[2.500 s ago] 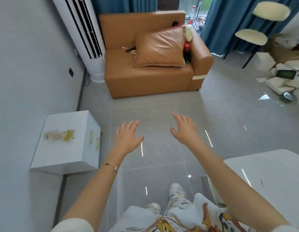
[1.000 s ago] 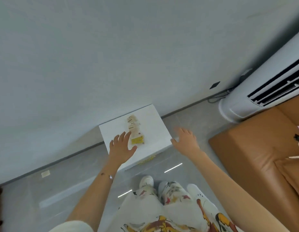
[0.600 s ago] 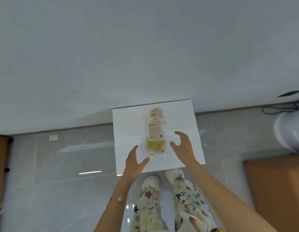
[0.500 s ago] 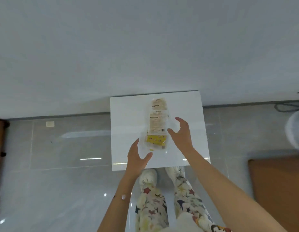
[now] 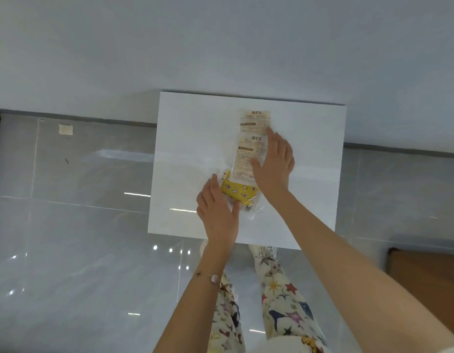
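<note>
grey wall (image 5: 220, 47) and glossy tiled floor (image 5: 80, 225) meet behind a white box (image 5: 190, 138). the packet bundle (image 5: 246, 151) lies flat on the box's top, a little toward its right half. its long axis runs from the box's near edge to the edge against the wall, almost square to the box's sides. the yellow pack (image 5: 237, 191) is the end toward the near edge, and the beige labelled end (image 5: 255, 119) points at the wall.

the right hand (image 5: 274, 161) lies over the bundle's middle with straight fingers laid flat and the thumb across the label. the left hand (image 5: 217, 207) sits at the yellow end with straight fingers and the thumb spread toward the crinkled clear wrap (image 5: 253, 212). i cannot tell whether it touches the wrap. neither hand has closed on anything.

the wrap looks slick and loose, so a lift from the plastic alone could probably let the packs slide inside it, or the far end could sag and drop. the packs seem only stacked end to end, so a pinch at one end would likely fold the bundle. flat pressing may also just push it along the smooth top toward the wall-side edge of the box.
</note>
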Demonstrator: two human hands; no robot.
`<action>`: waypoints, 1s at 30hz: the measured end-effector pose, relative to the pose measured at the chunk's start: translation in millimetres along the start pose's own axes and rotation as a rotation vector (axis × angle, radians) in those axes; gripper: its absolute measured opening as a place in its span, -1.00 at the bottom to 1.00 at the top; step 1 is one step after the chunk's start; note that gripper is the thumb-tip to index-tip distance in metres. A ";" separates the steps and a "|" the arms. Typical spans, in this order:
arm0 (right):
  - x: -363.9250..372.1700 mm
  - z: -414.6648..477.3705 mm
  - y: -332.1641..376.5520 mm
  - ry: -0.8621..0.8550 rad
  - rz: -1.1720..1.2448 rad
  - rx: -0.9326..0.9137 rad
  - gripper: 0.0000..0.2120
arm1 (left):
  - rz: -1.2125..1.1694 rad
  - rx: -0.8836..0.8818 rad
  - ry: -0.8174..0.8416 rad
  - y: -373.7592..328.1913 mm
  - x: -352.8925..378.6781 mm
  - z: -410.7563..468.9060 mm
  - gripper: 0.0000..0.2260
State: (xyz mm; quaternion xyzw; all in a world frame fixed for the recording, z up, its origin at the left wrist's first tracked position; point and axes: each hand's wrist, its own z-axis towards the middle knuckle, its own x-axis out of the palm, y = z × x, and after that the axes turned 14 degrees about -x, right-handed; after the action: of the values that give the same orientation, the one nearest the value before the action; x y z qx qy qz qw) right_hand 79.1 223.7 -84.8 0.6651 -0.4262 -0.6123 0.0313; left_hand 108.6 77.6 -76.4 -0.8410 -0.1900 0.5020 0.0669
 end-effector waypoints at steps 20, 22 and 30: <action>-27.1 20.9 11.6 -0.058 0.607 0.277 -0.84 | -0.308 -0.142 0.209 2.5 -13.5 4.6 -0.81; -28.8 17.0 10.2 -0.059 0.652 0.263 -0.83 | -0.394 -0.158 0.234 2.2 -17.4 -1.1 -0.84; -44.7 -10.2 -8.4 -0.004 0.904 0.351 -0.75 | -0.626 -0.195 0.290 13.1 -40.4 -8.1 -0.77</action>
State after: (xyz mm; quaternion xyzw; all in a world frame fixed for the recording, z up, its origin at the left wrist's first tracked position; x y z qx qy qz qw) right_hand 97.2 251.1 -51.8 0.4074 -0.7694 -0.4575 0.1809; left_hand 101.9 50.5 -43.4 -0.8072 -0.4739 0.3119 0.1630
